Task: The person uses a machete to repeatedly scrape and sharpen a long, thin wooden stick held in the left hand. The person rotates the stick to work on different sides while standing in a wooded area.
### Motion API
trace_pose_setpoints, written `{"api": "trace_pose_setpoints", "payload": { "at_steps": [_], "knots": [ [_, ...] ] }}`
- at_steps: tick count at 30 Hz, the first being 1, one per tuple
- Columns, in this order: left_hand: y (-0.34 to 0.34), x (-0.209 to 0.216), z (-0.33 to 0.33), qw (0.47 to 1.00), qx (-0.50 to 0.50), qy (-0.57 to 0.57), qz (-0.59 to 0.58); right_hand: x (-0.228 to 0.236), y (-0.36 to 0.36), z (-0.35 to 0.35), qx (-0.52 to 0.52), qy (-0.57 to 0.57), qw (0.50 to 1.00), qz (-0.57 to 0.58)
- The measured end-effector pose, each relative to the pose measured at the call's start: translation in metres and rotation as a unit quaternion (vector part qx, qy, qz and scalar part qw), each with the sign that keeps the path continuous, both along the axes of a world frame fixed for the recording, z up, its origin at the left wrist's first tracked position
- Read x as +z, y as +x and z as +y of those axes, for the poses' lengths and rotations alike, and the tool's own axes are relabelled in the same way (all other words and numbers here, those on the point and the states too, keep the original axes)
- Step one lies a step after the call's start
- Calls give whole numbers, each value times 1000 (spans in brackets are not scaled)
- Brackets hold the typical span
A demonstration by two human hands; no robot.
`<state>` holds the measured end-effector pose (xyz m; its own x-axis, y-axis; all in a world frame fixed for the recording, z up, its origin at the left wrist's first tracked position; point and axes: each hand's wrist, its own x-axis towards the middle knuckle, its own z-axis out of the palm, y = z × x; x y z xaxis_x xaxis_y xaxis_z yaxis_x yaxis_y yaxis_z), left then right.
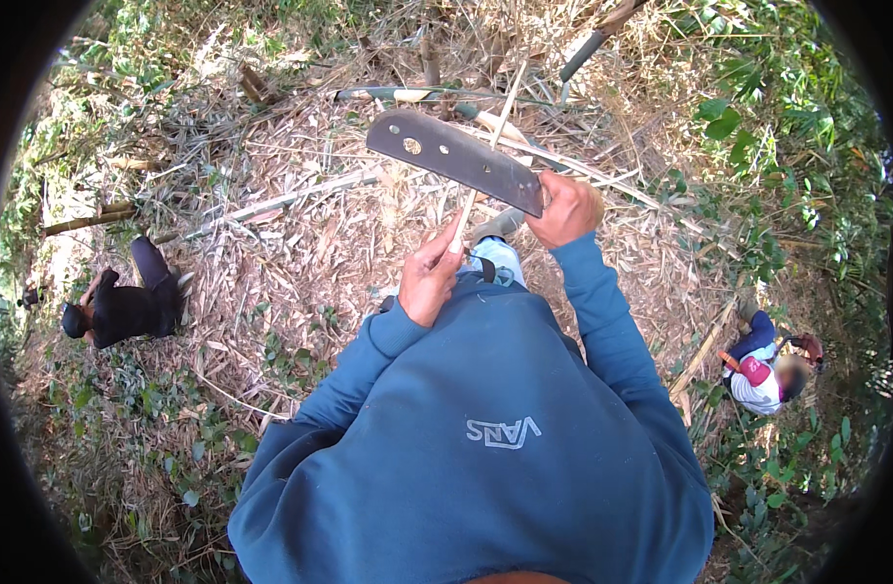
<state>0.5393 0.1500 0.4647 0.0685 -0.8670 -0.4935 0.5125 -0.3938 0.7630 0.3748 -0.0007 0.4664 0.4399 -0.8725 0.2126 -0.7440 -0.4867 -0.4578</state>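
Spreading wide as brushy ground, wearing a thick litter of dry tan leaves, bearing a long pale pole toward the left, a greenish pole farther ahead, a split strip toward the right, and a short brown log near the left edge.

Outdoor place: sunlit patch of woodland. Thick carpet of dry, narrow leaf litter underfoot; long pale pole lying across it; short woody stump at upper left; green leafy bushes along right edge, low leafy plants at lower left.
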Motion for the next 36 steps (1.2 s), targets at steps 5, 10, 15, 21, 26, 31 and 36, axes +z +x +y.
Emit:
{"api": "trace_pose_setpoints", "payload": {
  "at_steps": [5,10,15,21,26,31,36],
  "knots": [
    [-1,-1,0,1000,-15,-18,-20,-9,-16,-14,60,-47,996,-47],
    [-1,-1,3,999,-30,-23,-7,3,-28,-62,-185,20,982,17],
    [-4,-8,-4,996,19,-73,-51,12,-40,-37,-133,64,989,5],
    [-4,-23,-7,996,20,-4,-83,-3,-12,27,94,-55,991,-79],
    [-6,-1,-11,994,-6,-33,-104,7,-18,5,-15,-39,998,-48],
    [-5,1,-11,992,-21,-45,-113,18,-28,12,63,-39,997,2],
    [-1,3,-4,992,-43,-46,-111,2,-29,-7,-7,-55,998,-36]
  ]
}}
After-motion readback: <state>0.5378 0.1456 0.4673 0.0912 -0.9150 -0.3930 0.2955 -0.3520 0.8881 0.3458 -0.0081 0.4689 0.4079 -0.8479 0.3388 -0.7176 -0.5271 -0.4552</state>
